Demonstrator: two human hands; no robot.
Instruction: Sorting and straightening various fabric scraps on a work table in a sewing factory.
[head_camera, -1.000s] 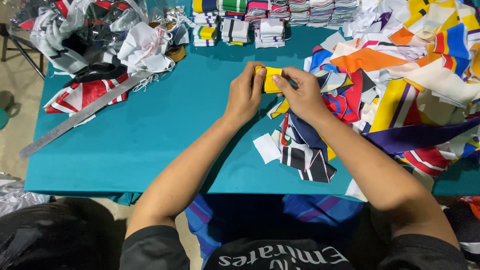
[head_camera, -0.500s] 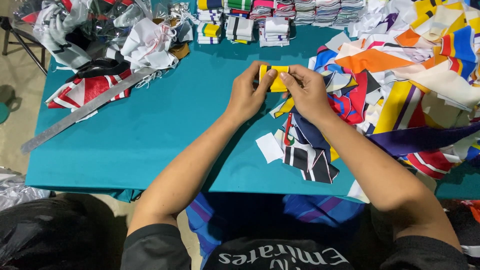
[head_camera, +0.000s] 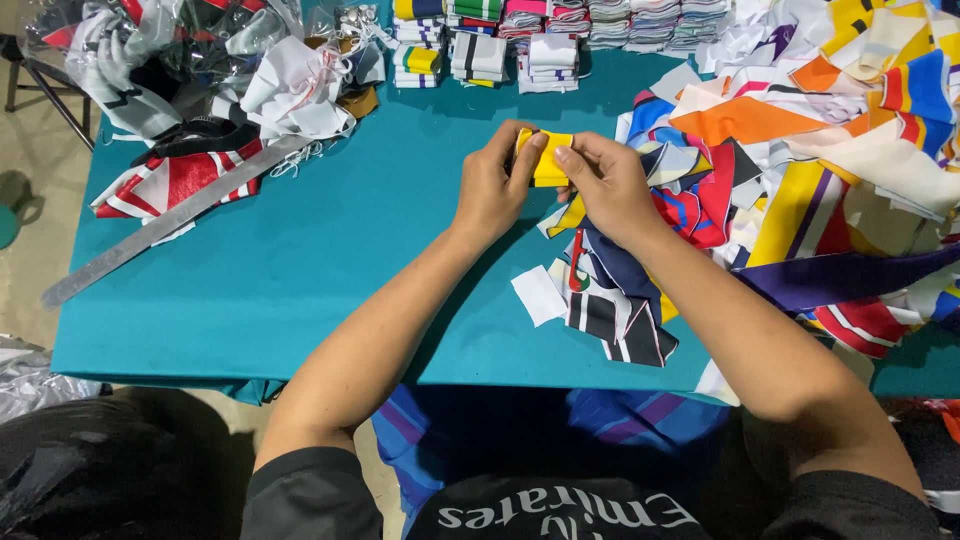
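Both hands pinching a little yellow fabric piece (head_camera: 548, 160) over the teal table (head_camera: 330, 260)

Left hand (head_camera: 492, 190) and right hand (head_camera: 610, 185) are both curled shut on the yellow piece, fingertips meeting on it, just above the table's middle. Big heap of colourful fabric scraps (head_camera: 800, 170) sits right of it, folded stacks (head_camera: 530, 40) along the table's far edge, and a long metal ruler (head_camera: 170, 220) lies toward its left end.

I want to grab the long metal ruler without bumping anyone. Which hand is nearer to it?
Left. The left hand holds the yellow folded cloth at mid-table, with bare teal table between it and the metal ruler at far left. The right hand is farther right, on the same cloth.
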